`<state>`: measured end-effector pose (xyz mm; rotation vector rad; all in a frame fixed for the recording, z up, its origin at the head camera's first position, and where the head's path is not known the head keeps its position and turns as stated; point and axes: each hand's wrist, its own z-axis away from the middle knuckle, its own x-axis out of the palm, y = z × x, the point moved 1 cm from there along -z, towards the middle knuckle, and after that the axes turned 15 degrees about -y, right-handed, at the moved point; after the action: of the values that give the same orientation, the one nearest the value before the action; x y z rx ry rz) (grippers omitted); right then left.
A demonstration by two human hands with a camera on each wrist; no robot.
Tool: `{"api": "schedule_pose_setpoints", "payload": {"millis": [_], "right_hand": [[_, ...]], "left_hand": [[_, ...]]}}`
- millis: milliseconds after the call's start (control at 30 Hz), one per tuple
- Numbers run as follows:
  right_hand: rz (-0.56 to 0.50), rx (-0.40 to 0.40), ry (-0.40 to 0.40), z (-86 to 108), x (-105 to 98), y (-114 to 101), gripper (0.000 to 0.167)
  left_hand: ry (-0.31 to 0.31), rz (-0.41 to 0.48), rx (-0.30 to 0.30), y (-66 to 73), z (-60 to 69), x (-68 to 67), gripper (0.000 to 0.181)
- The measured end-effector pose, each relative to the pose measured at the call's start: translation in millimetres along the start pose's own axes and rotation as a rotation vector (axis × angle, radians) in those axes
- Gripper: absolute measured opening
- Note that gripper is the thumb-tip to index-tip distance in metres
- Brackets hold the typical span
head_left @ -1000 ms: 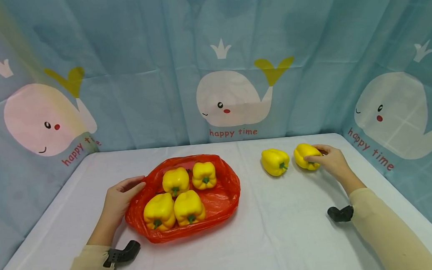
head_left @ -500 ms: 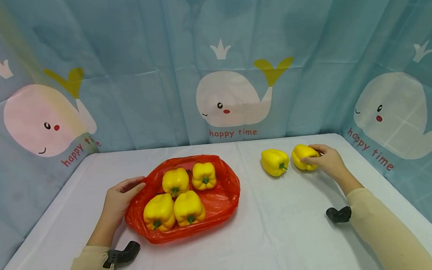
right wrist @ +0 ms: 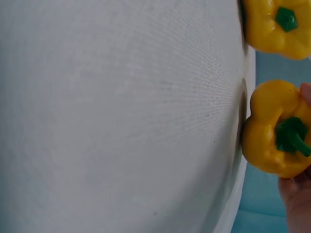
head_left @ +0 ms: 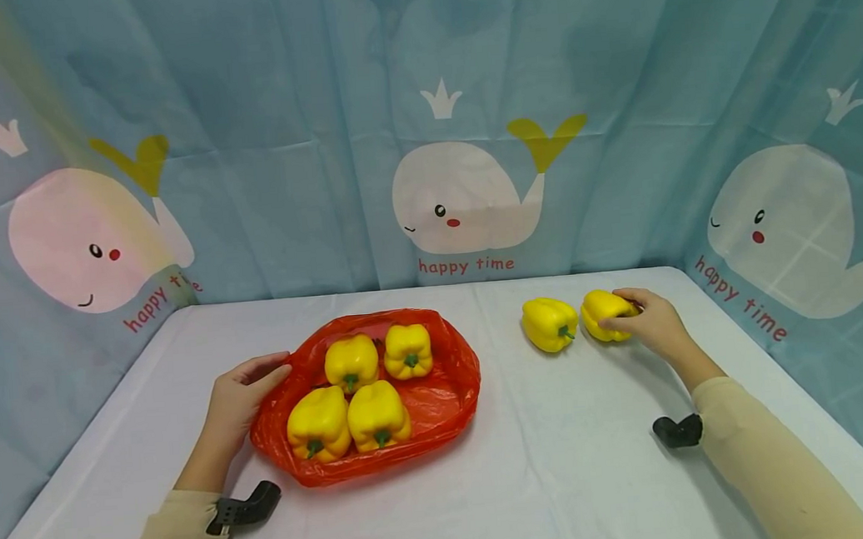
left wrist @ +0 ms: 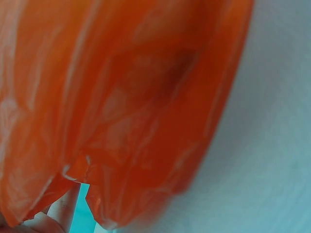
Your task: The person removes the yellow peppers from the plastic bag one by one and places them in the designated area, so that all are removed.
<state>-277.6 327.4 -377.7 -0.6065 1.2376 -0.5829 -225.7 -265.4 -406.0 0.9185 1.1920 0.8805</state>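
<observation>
Several yellow bell peppers [head_left: 378, 413] with green stems lie inside an opened red plastic bag [head_left: 441, 402] left of centre. My left hand [head_left: 236, 400] pinches the bag's left rim between thumb and fingers; in the left wrist view the red plastic [left wrist: 146, 111] hides most of that hand. At the right, my right hand [head_left: 655, 325] holds a yellow pepper [head_left: 604, 314] by its right side, thumb in front. Another yellow pepper [head_left: 550, 325] lies just left of it, a narrow gap between them. The right wrist view shows the held pepper [right wrist: 269, 131] resting at the table surface, stem towards the camera.
A white cloth [head_left: 550, 462] covers the table. Behind and beside it hangs a blue curtain [head_left: 307, 211] printed with whales. A black device is strapped at each wrist, the left one [head_left: 245, 508] near the bag and the right one [head_left: 679, 431] over the cloth.
My right hand and its pepper have shifted slightly left, closer to the other loose pepper. The left hand and the bag have stayed in place.
</observation>
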Motion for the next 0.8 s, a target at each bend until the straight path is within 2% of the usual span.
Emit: {"api": "schedule_pose_setpoints", "payload": {"millis": [800], "right_hand": [[0.072, -0.012, 0.019, -1.4, 2.2, 0.8, 0.085]], "left_hand": [[-0.003, 0.005, 0.002, -0.7, -0.5, 0.0, 0.068]]}}
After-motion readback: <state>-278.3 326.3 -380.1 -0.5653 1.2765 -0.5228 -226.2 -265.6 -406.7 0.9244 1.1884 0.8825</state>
